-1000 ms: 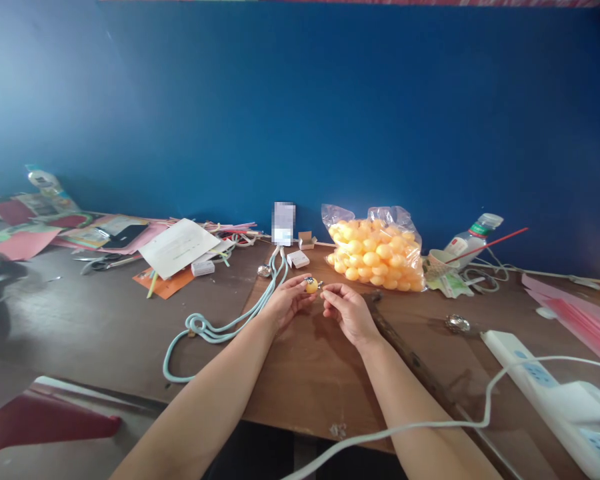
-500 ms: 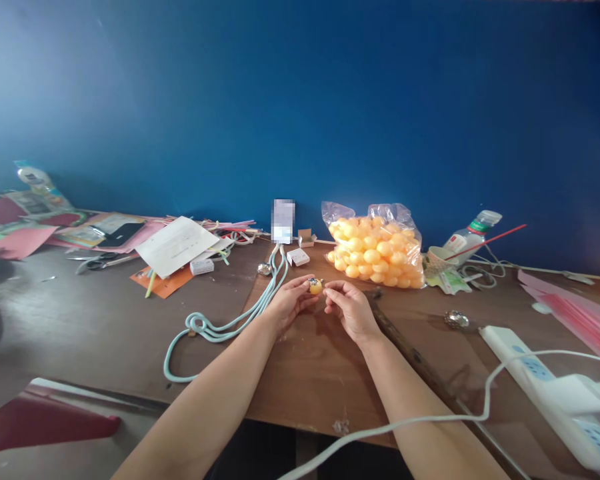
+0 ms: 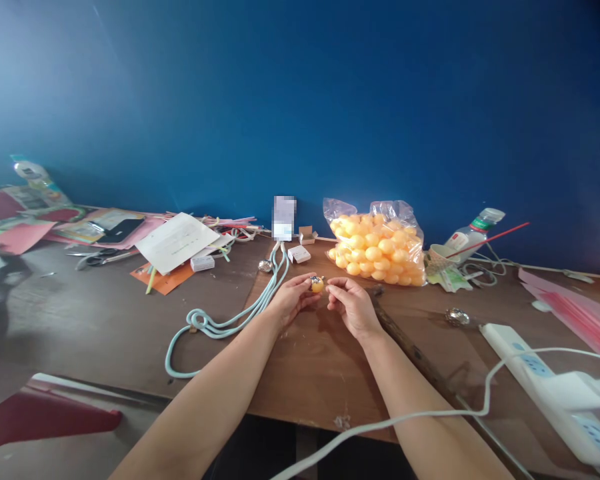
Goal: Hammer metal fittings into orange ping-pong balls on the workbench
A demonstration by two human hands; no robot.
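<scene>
My left hand (image 3: 296, 299) is closed around a small yellow ball (image 3: 318, 285), gripped between thumb and fingers. Silvery and dark patterning covers the ball's upper left; I cannot make out its detail. Just right of the ball, my right hand (image 3: 351, 303) has its thumb and forefinger pinched together. Whatever those fingertips may hold is too small to name. Behind the hands stands a clear plastic bag (image 3: 375, 250) full of yellow balls. A silvery patterned piece (image 3: 265, 266) lies left of my hands, and a similar silvery piece (image 3: 457, 317) lies to the right.
A phone (image 3: 283, 219) leans on the blue wall, its pale blue cord (image 3: 220, 328) looping leftward. Scissors (image 3: 103, 258) and papers (image 3: 177, 243) lie at left. A dark stick (image 3: 405, 343) runs beside my right forearm. A power strip (image 3: 535, 380), white cable and tilted bottle (image 3: 475, 230) are at right.
The view has shifted very slightly. Both hands keep nearly the same pose at the yellow ball, with the right fingertips close beside it.
</scene>
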